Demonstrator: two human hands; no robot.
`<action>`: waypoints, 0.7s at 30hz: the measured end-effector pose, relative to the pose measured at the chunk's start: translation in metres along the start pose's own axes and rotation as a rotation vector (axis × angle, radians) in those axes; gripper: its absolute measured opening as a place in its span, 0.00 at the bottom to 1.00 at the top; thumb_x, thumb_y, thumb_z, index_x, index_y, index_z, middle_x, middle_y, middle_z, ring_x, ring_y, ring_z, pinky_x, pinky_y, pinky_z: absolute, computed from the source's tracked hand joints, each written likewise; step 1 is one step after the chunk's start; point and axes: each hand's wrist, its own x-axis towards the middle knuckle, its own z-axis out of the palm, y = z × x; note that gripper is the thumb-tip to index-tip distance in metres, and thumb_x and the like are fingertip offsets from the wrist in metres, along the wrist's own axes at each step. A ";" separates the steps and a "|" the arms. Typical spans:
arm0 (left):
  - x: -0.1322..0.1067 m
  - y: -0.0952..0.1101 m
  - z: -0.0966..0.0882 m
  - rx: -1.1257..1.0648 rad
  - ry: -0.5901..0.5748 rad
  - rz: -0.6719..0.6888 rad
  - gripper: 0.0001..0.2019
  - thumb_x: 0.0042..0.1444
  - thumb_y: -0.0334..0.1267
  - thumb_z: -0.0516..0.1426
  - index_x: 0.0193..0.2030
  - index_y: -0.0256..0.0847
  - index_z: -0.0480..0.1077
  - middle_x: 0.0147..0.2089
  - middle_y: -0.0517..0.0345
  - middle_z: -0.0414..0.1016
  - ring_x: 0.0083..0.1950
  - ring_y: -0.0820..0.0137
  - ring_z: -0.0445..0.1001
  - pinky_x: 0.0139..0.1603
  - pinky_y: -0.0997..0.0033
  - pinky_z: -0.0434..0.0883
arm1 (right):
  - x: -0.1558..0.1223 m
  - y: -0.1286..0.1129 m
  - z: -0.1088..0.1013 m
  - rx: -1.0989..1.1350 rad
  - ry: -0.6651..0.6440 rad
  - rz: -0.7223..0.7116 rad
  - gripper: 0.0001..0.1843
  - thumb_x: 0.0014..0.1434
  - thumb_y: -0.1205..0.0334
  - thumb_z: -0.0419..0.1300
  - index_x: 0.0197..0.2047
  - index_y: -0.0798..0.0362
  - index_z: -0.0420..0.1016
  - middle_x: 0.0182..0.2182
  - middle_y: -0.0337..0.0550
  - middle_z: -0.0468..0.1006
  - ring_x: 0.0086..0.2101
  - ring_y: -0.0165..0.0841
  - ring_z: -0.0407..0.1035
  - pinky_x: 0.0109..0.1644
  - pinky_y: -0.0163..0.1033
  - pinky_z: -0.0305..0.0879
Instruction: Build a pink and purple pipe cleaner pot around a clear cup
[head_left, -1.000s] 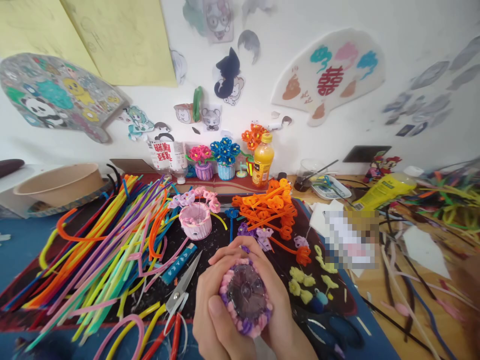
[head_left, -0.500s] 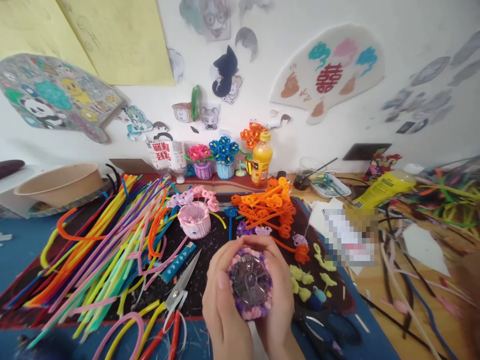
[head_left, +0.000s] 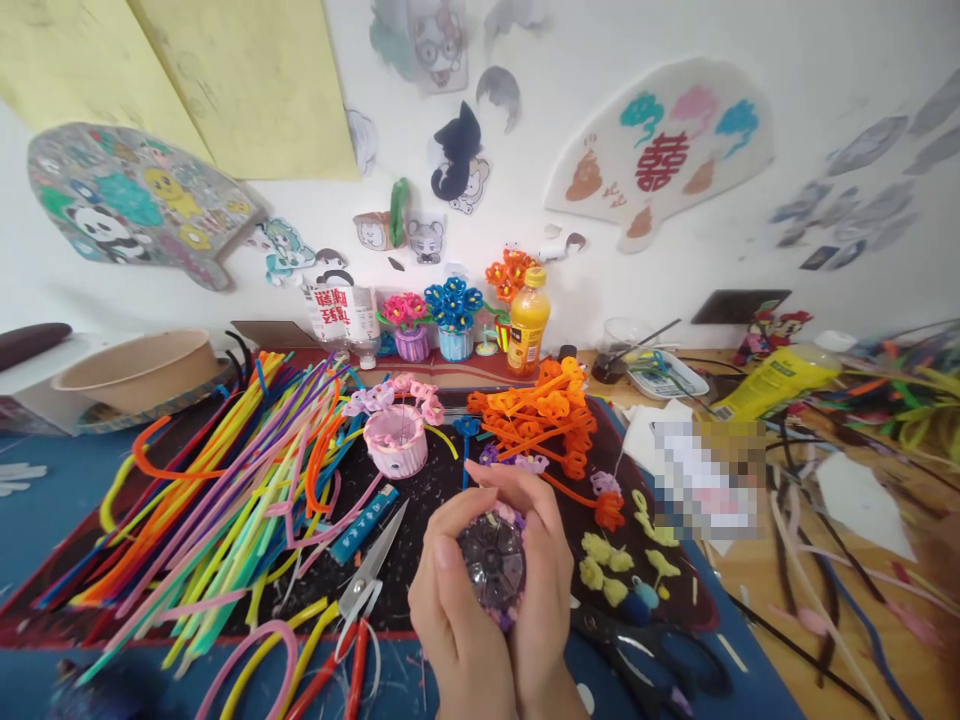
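Note:
Both hands cup a small round pot [head_left: 493, 566] wrapped in pink and purple pipe cleaner, its dark clear plastic bottom facing me. My left hand [head_left: 448, 610] wraps its left side with the thumb laid on the rim. My right hand [head_left: 541, 590] covers the right side and top, fingers curled over it. They are low in the middle of the view, above a black mat [head_left: 420, 500]. A finished pink pot [head_left: 395, 440] stands further back on the mat.
Red-handled scissors [head_left: 352, 620] lie just left of the hands, black scissors [head_left: 645, 660] to the right. A big heap of coloured pipe cleaners [head_left: 217, 480] fills the left. Orange flowers [head_left: 544, 415], yellow pieces [head_left: 622, 565], a juice bottle [head_left: 526, 320] and a paper bowl [head_left: 139, 370] stand around.
The hands have turned the pot and closed more tightly round it; the right fingers now cover its top and right side, hiding much of the pink and purple rim.

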 end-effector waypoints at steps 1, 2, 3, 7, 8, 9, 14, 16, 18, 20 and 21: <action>0.000 0.000 0.000 -0.005 0.011 -0.001 0.22 0.68 0.53 0.47 0.38 0.44 0.77 0.43 0.56 0.81 0.47 0.66 0.76 0.51 0.69 0.71 | 0.000 -0.002 0.000 -0.002 -0.006 -0.009 0.19 0.70 0.55 0.47 0.52 0.49 0.76 0.51 0.47 0.81 0.49 0.41 0.75 0.57 0.49 0.67; 0.000 0.000 0.001 -0.007 0.020 -0.003 0.22 0.68 0.53 0.47 0.37 0.44 0.77 0.42 0.56 0.80 0.46 0.66 0.76 0.51 0.69 0.71 | -0.001 -0.004 0.001 0.000 -0.023 -0.017 0.19 0.71 0.55 0.47 0.52 0.49 0.76 0.51 0.47 0.81 0.49 0.41 0.75 0.56 0.49 0.67; 0.000 0.000 0.001 -0.008 0.025 -0.002 0.22 0.68 0.53 0.47 0.37 0.44 0.77 0.42 0.55 0.80 0.46 0.66 0.76 0.50 0.69 0.71 | -0.001 -0.006 0.001 -0.002 -0.025 -0.010 0.19 0.71 0.55 0.46 0.52 0.50 0.76 0.50 0.47 0.81 0.48 0.41 0.76 0.55 0.48 0.68; 0.000 -0.002 0.002 -0.011 0.004 0.038 0.23 0.68 0.53 0.46 0.36 0.43 0.77 0.42 0.55 0.80 0.47 0.65 0.75 0.51 0.68 0.70 | -0.002 -0.008 0.001 -0.030 -0.043 -0.017 0.18 0.70 0.58 0.47 0.48 0.50 0.78 0.47 0.46 0.83 0.45 0.40 0.77 0.52 0.45 0.71; 0.000 -0.003 0.002 -0.012 0.005 0.041 0.23 0.68 0.52 0.46 0.36 0.44 0.77 0.42 0.55 0.80 0.47 0.65 0.75 0.52 0.68 0.70 | -0.002 -0.007 0.000 -0.039 -0.036 -0.033 0.18 0.70 0.59 0.48 0.48 0.49 0.79 0.47 0.45 0.83 0.46 0.39 0.77 0.52 0.44 0.71; 0.000 -0.003 0.002 -0.013 0.013 0.037 0.22 0.68 0.52 0.46 0.36 0.44 0.77 0.42 0.55 0.80 0.48 0.66 0.75 0.52 0.69 0.70 | -0.001 -0.005 -0.001 -0.039 -0.033 -0.045 0.17 0.69 0.60 0.49 0.47 0.48 0.79 0.47 0.44 0.84 0.46 0.38 0.78 0.53 0.43 0.71; -0.002 -0.006 0.004 -0.040 0.051 0.000 0.21 0.68 0.51 0.47 0.36 0.44 0.77 0.43 0.56 0.80 0.49 0.66 0.75 0.52 0.70 0.70 | -0.001 0.004 -0.004 0.064 -0.033 -0.020 0.15 0.68 0.61 0.52 0.45 0.49 0.81 0.45 0.45 0.85 0.45 0.40 0.79 0.51 0.45 0.74; -0.003 -0.007 0.004 -0.056 0.058 -0.012 0.21 0.68 0.50 0.47 0.36 0.43 0.77 0.43 0.56 0.81 0.49 0.66 0.75 0.52 0.70 0.70 | -0.003 0.004 -0.004 0.035 -0.031 -0.041 0.16 0.67 0.63 0.51 0.46 0.49 0.81 0.45 0.45 0.85 0.46 0.40 0.79 0.52 0.46 0.74; -0.004 -0.006 0.004 -0.056 0.056 -0.011 0.21 0.68 0.50 0.47 0.36 0.43 0.77 0.43 0.55 0.81 0.48 0.65 0.75 0.52 0.69 0.70 | -0.004 0.001 -0.003 -0.031 -0.009 -0.092 0.18 0.67 0.65 0.49 0.47 0.48 0.81 0.46 0.43 0.85 0.46 0.39 0.79 0.53 0.44 0.74; -0.003 -0.006 0.003 -0.045 0.045 -0.002 0.22 0.68 0.51 0.47 0.36 0.43 0.77 0.42 0.55 0.81 0.47 0.65 0.75 0.51 0.67 0.70 | -0.004 -0.001 -0.002 -0.088 0.012 -0.132 0.21 0.67 0.67 0.48 0.48 0.46 0.82 0.46 0.41 0.85 0.45 0.36 0.79 0.52 0.42 0.74; -0.003 -0.005 0.003 -0.038 0.043 -0.003 0.22 0.68 0.51 0.47 0.36 0.43 0.77 0.42 0.55 0.80 0.46 0.64 0.75 0.51 0.67 0.71 | -0.004 -0.002 -0.003 -0.090 -0.024 -0.135 0.21 0.66 0.68 0.49 0.48 0.45 0.82 0.46 0.40 0.86 0.45 0.36 0.80 0.52 0.41 0.75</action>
